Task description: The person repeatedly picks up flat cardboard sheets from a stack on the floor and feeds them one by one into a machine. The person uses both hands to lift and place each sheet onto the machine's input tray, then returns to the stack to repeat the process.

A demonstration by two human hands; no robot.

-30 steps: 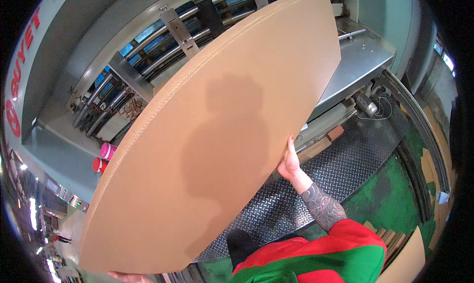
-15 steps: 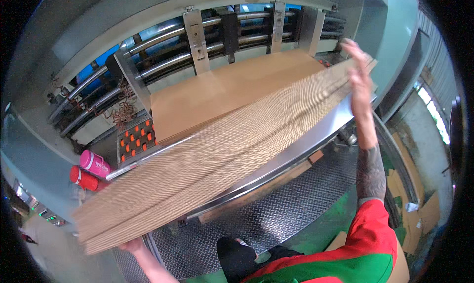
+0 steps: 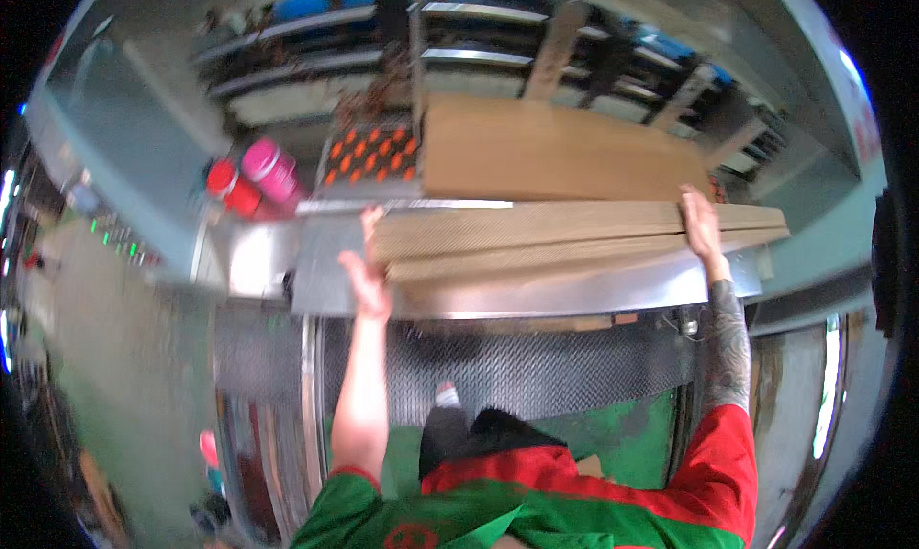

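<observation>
A thick stack of corrugated cardboard sheets [image 3: 536,238] lies along the metal table, its fluted edges toward me. My left hand [image 3: 369,276] is at the stack's left end, palm against it, with thumb and fingers stretched apart. Toward the right end, my right hand [image 3: 702,228] lies across the fluted side, its fingers hooked over the upper edge. Motion blur softens both hands. Behind the stack, a flat brown cardboard sheet [image 3: 565,152] sits in the machine's feed area.
Orange rollers [image 3: 373,155] stand left of the flat sheet. A pink bottle [image 3: 271,169] and a red bottle [image 3: 233,187] are beside them. The steel table edge [image 3: 498,310] runs in front of me, above a treadplate step [image 3: 517,367]. Metal bars [image 3: 479,56] cross the machine behind.
The stack has swung from a slant to nearly level with the table edge. My left hand has come from beneath its left end to the end face; my right hand has moved onto its side.
</observation>
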